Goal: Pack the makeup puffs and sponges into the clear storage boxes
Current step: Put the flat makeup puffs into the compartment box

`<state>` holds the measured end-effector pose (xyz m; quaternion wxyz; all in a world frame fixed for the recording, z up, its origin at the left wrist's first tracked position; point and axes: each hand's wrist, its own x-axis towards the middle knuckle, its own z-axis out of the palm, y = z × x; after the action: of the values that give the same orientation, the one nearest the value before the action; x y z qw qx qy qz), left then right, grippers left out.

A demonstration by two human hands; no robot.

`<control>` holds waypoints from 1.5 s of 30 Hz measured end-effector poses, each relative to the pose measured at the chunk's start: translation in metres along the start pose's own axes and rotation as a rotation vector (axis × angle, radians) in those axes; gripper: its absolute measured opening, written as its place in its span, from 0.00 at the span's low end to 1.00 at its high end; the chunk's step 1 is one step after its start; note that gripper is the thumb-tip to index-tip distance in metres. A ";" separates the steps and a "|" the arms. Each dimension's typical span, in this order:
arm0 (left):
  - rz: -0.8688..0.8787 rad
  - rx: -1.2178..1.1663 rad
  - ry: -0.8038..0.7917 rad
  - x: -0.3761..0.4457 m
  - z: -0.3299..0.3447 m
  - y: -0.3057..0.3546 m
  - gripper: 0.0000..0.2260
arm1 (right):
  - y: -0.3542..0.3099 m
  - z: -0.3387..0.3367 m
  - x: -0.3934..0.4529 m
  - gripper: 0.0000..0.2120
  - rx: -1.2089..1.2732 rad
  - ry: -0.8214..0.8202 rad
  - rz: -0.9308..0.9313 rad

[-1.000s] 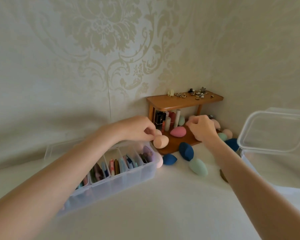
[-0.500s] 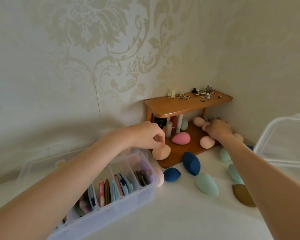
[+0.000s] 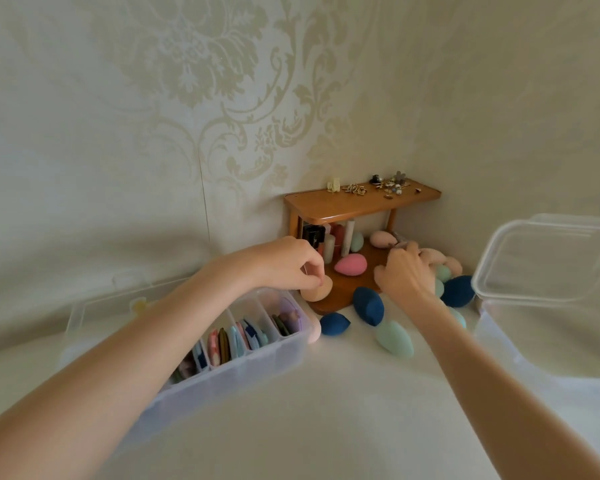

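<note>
Peach sponge (image 3: 317,292), on the lower board of the wooden shelf (image 3: 361,202): pinched from above by left hand (image 3: 284,263). Right hand (image 3: 407,273): fingers bent down among pale sponges at the shelf's right end; grip cannot be told. Pink sponge (image 3: 350,265) between hands. Divided clear box (image 3: 243,355) holding flat puffs, below left hand. Navy sponge (image 3: 368,306), mint sponge (image 3: 394,339) on white surface.
</note>
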<state>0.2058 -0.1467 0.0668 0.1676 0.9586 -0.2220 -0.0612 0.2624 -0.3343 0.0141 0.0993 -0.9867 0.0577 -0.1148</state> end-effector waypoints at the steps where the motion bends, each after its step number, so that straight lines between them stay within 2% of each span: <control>1: 0.000 0.001 0.008 -0.007 0.000 0.003 0.09 | -0.001 -0.002 -0.012 0.18 -0.002 0.029 -0.022; 4: -0.024 -0.002 0.033 -0.022 -0.001 0.007 0.09 | -0.008 -0.006 -0.035 0.16 0.063 0.132 -0.127; 9: -0.091 -0.008 0.076 -0.051 -0.001 0.007 0.09 | -0.029 -0.032 -0.064 0.11 0.542 0.268 -0.332; 12: -0.162 0.005 0.098 -0.067 0.000 0.000 0.07 | -0.046 -0.047 -0.083 0.06 0.733 0.218 -0.430; 16: -0.185 -0.027 0.092 -0.079 0.012 0.001 0.10 | -0.062 -0.044 -0.100 0.05 0.653 0.171 -0.558; 21: -0.179 -0.029 0.024 -0.085 0.022 0.006 0.17 | -0.060 -0.035 -0.103 0.04 0.648 0.140 -0.539; 23: -0.172 -0.037 0.027 -0.088 0.020 0.004 0.16 | -0.059 -0.033 -0.105 0.03 0.666 0.120 -0.520; 28: -0.213 -0.056 0.189 -0.101 0.002 -0.013 0.13 | -0.063 -0.038 -0.106 0.03 0.731 0.067 -0.488; 31: -0.235 -0.047 0.131 -0.109 -0.001 -0.020 0.10 | -0.073 -0.034 -0.109 0.07 0.748 0.003 -0.560; 33: -0.216 -0.024 0.056 -0.109 0.004 -0.018 0.11 | -0.078 -0.028 -0.112 0.08 0.690 -0.028 -0.592; 36: -0.226 0.019 -0.010 -0.103 0.011 -0.015 0.13 | -0.083 -0.023 -0.119 0.04 0.588 -0.030 -0.678; 39: -0.239 0.059 -0.028 -0.098 0.007 -0.010 0.12 | -0.087 -0.021 -0.125 0.10 0.427 0.007 -0.763; 42: -0.263 0.088 -0.056 -0.091 0.003 -0.007 0.11 | -0.090 -0.017 -0.127 0.11 0.275 0.042 -0.756; 45: -0.336 0.108 -0.089 -0.082 0.004 -0.004 0.10 | -0.094 -0.015 -0.124 0.11 0.169 -0.051 -0.703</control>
<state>0.1332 -0.1081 0.0651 0.0933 0.9861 -0.0689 -0.1189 0.1469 -0.2286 0.0215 0.1363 -0.9372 -0.2971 -0.1218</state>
